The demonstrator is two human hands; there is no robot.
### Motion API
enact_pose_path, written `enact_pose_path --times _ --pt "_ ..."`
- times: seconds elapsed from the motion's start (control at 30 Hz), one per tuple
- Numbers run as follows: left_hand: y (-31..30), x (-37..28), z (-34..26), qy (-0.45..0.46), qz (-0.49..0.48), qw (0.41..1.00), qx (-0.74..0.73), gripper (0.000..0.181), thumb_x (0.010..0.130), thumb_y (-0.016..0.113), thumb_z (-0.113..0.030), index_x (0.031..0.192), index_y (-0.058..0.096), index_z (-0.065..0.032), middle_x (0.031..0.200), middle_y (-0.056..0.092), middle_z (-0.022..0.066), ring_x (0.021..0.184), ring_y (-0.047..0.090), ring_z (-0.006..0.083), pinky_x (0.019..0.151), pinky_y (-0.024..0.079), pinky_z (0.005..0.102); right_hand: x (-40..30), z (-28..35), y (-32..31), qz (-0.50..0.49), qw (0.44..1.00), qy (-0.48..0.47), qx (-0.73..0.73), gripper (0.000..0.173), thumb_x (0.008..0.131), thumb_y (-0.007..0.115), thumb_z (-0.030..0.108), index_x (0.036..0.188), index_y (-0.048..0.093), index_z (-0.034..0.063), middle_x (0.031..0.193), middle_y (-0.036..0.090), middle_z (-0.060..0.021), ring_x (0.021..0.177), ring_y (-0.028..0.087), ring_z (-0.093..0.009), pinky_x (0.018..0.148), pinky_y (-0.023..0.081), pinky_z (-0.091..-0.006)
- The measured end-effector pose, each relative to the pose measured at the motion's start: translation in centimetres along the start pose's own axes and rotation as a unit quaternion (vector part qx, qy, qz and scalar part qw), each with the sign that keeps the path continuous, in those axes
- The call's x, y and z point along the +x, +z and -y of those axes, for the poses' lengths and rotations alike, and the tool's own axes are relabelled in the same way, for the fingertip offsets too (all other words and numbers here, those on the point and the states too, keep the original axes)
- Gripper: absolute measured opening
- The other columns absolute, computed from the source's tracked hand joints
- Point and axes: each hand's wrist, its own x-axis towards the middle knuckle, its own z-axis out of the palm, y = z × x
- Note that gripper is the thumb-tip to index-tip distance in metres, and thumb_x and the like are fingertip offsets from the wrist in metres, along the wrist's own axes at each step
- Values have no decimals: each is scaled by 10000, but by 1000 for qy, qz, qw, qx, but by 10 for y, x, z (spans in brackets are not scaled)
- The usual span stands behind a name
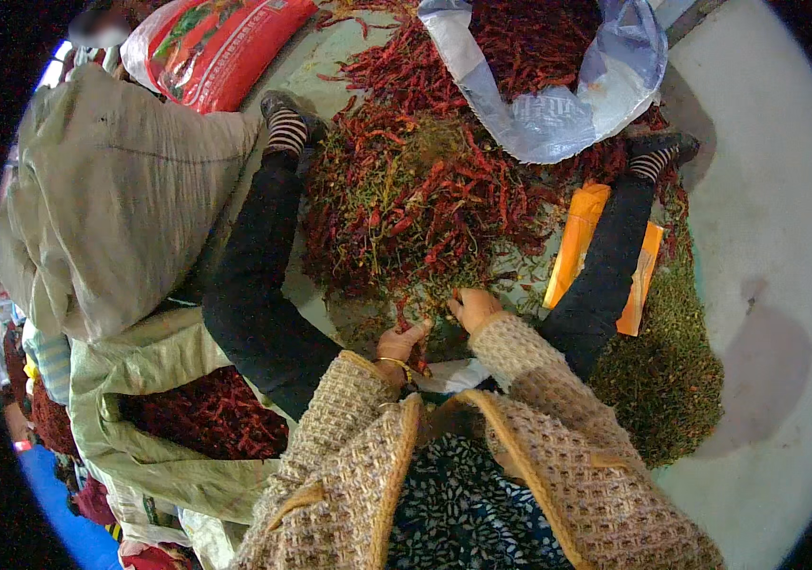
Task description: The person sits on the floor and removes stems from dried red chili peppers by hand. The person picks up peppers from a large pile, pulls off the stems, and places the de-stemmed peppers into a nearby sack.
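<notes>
Dried red chilies with their stems lie in a large heap (420, 206) on the floor between my outstretched legs. My left hand (400, 343), a yellow bangle at its wrist, grips a few dried chilies (401, 315); more red shows below the thumb. To its right, my right hand (475, 308) is at the heap's near edge with curled fingers. A bit of red shows by its fingertips, but whether it pinches a chili is too small to tell. Loose green stems (441, 288) are scattered just beyond both hands.
An open woven sack (163, 377) at left holds red chilies (220, 417). Behind it stands a full grey-beige sack (121, 192). A red printed bag (235, 50) and a white sack mouth (555, 121) lie farther off. Right are orange packaging (577, 239) and a stem pile (662, 385).
</notes>
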Motion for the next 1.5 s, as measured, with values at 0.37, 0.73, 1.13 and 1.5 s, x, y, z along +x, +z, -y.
enact_pose_path --times 0.37,0.73,1.13,1.5 --pt "30 4 20 246 101 964 -7 282 781 584 -272 922 598 -27 811 601 19 721 521 98 670 420 250 -80 -4 15 -93 989 -114 33 281 824 421 302 787 521 42 800 537 -148 708 522 -357 599 419 -451" --pt "30 -23 6 221 198 951 91 199 808 538 -186 962 555 -61 696 573 46 603 506 112 556 423 286 -62 -39 17 142 828 4 543 244 850 460 210 748 569 17 625 529 -19 476 461 -83 442 367 -226" --pt "15 19 32 149 6 989 13 240 755 591 -235 856 609 -18 754 608 35 651 530 109 629 425 262 -56 5 -34 -134 975 -162 -70 133 769 470 152 813 534 44 700 574 -141 590 553 -308 513 438 -409" --pt "21 3 14 279 -19 951 -129 147 735 608 -95 871 613 -37 699 590 -11 618 514 57 569 400 188 -37 -43 -27 -209 968 -140 -5 211 758 526 226 859 483 47 649 543 -137 629 532 -351 566 415 -439"
